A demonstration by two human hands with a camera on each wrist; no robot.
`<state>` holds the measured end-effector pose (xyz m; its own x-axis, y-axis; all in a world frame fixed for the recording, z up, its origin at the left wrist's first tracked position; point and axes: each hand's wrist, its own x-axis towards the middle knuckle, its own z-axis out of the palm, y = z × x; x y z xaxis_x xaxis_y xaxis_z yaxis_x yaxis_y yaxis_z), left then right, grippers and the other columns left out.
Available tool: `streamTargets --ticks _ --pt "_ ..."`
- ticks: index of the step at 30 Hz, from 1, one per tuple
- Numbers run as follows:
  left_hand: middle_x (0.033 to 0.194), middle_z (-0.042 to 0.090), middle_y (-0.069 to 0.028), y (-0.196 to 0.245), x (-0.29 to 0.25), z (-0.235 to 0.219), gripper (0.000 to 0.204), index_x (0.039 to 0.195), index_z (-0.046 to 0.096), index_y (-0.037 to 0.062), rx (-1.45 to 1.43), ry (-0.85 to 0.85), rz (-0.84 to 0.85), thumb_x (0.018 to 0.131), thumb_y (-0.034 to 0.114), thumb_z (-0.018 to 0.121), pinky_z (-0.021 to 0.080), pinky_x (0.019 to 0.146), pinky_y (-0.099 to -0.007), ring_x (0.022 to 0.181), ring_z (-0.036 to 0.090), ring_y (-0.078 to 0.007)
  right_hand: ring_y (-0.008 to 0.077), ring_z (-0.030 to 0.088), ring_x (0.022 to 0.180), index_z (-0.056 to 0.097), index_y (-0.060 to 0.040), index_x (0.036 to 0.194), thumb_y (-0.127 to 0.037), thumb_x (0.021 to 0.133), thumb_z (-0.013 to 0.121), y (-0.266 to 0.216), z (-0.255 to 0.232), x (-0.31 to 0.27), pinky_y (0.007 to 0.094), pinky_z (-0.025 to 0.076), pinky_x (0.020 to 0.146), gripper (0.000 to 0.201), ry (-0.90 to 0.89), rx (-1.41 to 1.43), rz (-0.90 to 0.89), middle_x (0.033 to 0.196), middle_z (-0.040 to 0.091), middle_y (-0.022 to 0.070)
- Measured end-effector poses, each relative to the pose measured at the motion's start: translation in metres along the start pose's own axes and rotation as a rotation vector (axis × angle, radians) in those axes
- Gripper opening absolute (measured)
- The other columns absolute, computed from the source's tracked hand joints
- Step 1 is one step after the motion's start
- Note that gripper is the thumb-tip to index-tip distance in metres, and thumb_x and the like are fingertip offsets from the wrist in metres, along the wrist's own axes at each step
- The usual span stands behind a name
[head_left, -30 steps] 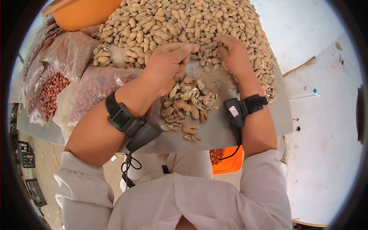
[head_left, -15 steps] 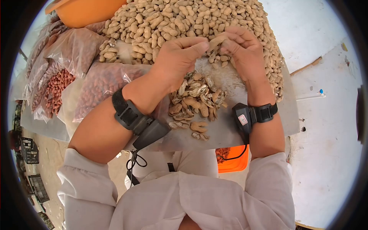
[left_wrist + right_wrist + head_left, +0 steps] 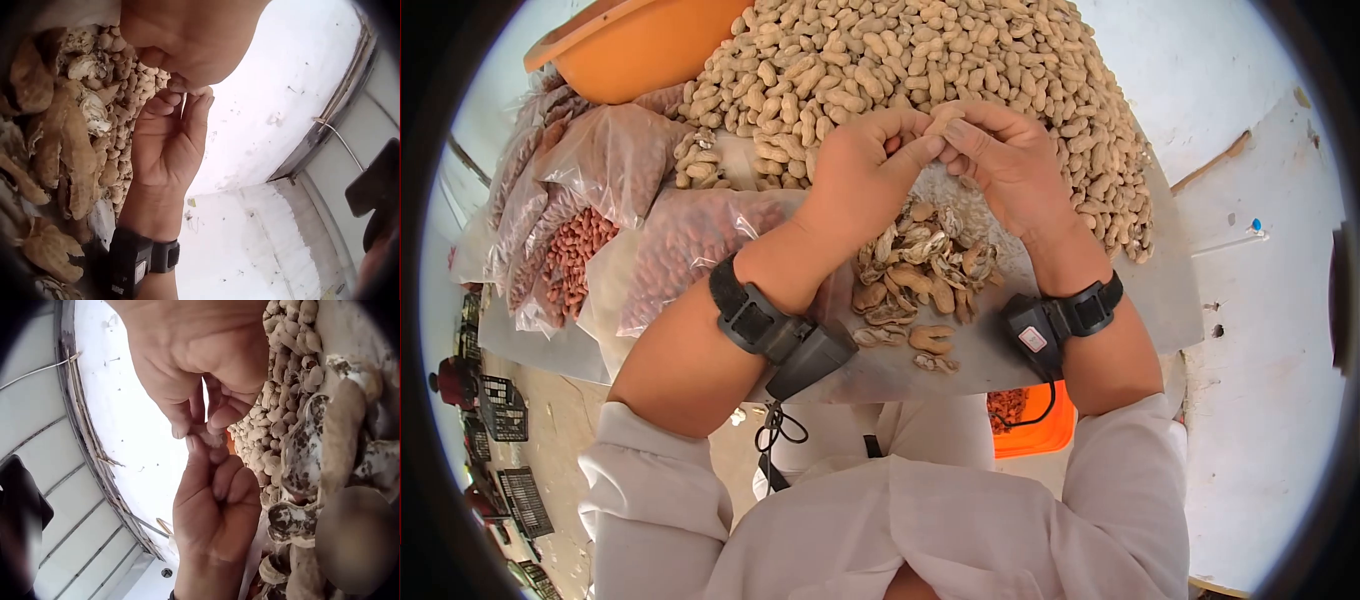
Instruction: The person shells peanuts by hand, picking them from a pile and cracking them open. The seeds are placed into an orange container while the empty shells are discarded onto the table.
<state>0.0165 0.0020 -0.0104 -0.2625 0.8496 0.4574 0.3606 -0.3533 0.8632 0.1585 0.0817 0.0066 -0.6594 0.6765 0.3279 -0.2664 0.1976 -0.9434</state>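
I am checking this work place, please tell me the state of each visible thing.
Pinched peanut shell: opened.
Left hand: curled at the shell.
Right hand: pinching the shell.
Big peanut heap: unshelled.
Small peanut-shell heap: mostly split open.
Clear plastic bags: filled with red peanut kernels.
Orange basin: contents hidden.
Orange tub: holding reddish bits.

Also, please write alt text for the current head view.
A person's left hand and right hand pinch a peanut shell above a table. Behind them is a heap of unshelled peanuts, nearer are opened shells, and at left, bags of red-skinned peanuts.
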Motion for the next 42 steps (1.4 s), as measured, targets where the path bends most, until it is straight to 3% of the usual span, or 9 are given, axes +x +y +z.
streamTargets --ticks 1,4,10,13,19,25,34,37,42 --pt "0.062 0.053 -0.0024 -0.001 0.000 0.000 0.015 0.089 0.063 0.0017 0.038 0.001 0.020 0.081 0.015 0.062 0.039 0.053 -0.0242 0.057 0.048 -0.0098 0.0075 0.053 0.065 0.062 -0.0005 0.092 -0.017 0.083 0.062 0.001 0.002 0.000 0.0216 0.045 0.059 0.019 0.014 -0.056 -0.009 0.077 0.062 0.0032" --pt "0.070 0.060 -0.0022 -0.001 0.000 0.000 0.018 0.093 0.061 -0.0019 0.295 -0.034 0.186 0.086 0.014 0.059 0.043 0.057 -0.0209 0.062 0.051 -0.0062 0.0060 0.050 0.067 0.060 -0.0027 0.091 -0.016 0.086 0.056 0.003 0.007 -0.003 0.0201 0.042 0.061 0.015 0.040 -0.191 -0.022 0.076 0.058 0.0003" --pt "0.069 0.061 -0.0041 0.002 -0.002 0.001 0.015 0.088 0.061 -0.0016 0.321 -0.024 0.167 0.085 0.013 0.059 0.044 0.057 -0.0229 0.062 0.053 -0.0081 0.0087 0.053 0.064 0.059 0.0031 0.087 -0.015 0.082 0.059 0.012 0.013 -0.003 0.0224 0.045 0.058 0.018 0.121 -0.215 -0.118 0.072 0.060 0.0040" --pt "0.068 0.059 -0.0123 0.000 -0.001 0.002 0.013 0.082 0.062 0.0004 0.295 0.011 0.178 0.079 0.013 0.062 0.045 0.056 -0.0329 0.061 0.057 -0.0248 0.0092 0.054 0.066 0.059 0.0040 0.086 -0.014 0.082 0.059 0.012 0.018 -0.005 0.0220 0.045 0.060 0.018 0.158 -0.116 -0.087 0.072 0.060 0.0041" --pt "0.068 0.060 -0.0069 0.000 0.000 0.001 0.014 0.088 0.064 0.0003 0.174 0.026 0.076 0.081 0.013 0.061 0.043 0.054 -0.0258 0.058 0.054 -0.0126 0.0126 0.058 0.074 0.062 0.0046 0.089 -0.011 0.082 0.061 0.008 0.012 -0.004 0.0250 0.050 0.068 0.017 0.090 0.187 0.093 0.079 0.061 0.0072" --pt "0.068 0.060 -0.0056 0.003 0.002 -0.003 0.017 0.093 0.063 -0.0010 0.057 -0.106 -0.005 0.083 0.013 0.059 0.043 0.054 -0.0250 0.058 0.052 -0.0108 0.0162 0.060 0.079 0.062 0.0060 0.092 -0.012 0.082 0.062 0.003 0.011 -0.005 0.0303 0.053 0.072 0.020 0.077 0.266 0.146 0.085 0.061 0.0093" --pt "0.066 0.059 -0.0044 -0.002 0.000 -0.001 0.016 0.088 0.061 -0.0004 0.239 -0.032 0.147 0.084 0.015 0.060 0.044 0.054 -0.0249 0.059 0.053 -0.0105 0.0198 0.062 0.074 0.060 0.0090 0.086 -0.006 0.079 0.064 0.003 0.012 -0.007 0.0308 0.056 0.066 0.017 0.055 0.271 0.094 0.083 0.061 0.0138" --pt "0.066 0.058 -0.0026 -0.002 0.000 -0.001 0.016 0.088 0.061 -0.0008 0.009 -0.070 0.051 0.086 0.015 0.059 0.044 0.054 -0.0228 0.061 0.053 -0.0082 0.0197 0.062 0.072 0.060 0.0087 0.085 -0.006 0.080 0.064 0.003 0.014 -0.006 0.0310 0.056 0.066 0.016 0.069 0.318 0.093 0.082 0.061 0.0134" --pt "0.067 0.057 -0.0003 0.004 0.002 -0.005 0.016 0.086 0.060 -0.0015 -0.136 -0.114 -0.026 0.087 0.014 0.057 0.041 0.053 -0.0198 0.061 0.050 -0.0058 0.0201 0.061 0.071 0.060 0.0078 0.088 -0.009 0.081 0.064 0.010 0.012 -0.003 0.0325 0.056 0.066 0.019 0.061 0.474 0.141 0.084 0.061 0.0125"
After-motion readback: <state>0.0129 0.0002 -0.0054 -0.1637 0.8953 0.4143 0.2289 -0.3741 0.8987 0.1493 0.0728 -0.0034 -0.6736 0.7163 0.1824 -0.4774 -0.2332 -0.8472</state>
